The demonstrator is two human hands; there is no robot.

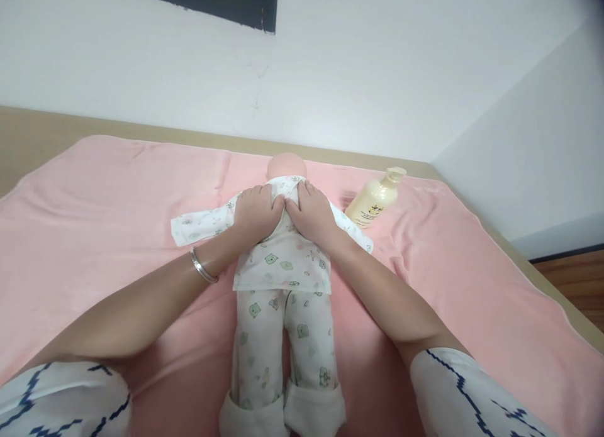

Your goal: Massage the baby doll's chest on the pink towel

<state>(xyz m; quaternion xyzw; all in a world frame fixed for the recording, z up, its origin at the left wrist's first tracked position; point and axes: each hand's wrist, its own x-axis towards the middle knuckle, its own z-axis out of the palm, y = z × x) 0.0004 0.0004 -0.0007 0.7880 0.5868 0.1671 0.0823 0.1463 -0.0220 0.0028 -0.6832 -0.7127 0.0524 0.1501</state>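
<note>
My left hand and right hand lie flat, fingers close together and thumbs nearly meeting, on the upper torso of a clothed doll, stretched head-away on a pink blanket beside a yellow pump bottle.

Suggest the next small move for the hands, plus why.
Probably slide the left hand and right hand gently apart, toward the sleeves: both rest on the upper part of the doll's shirt, thumbs close together near its middle, while the sleeves reach out to either side. The bottle, apart from both hands, seems out of the way.
</note>
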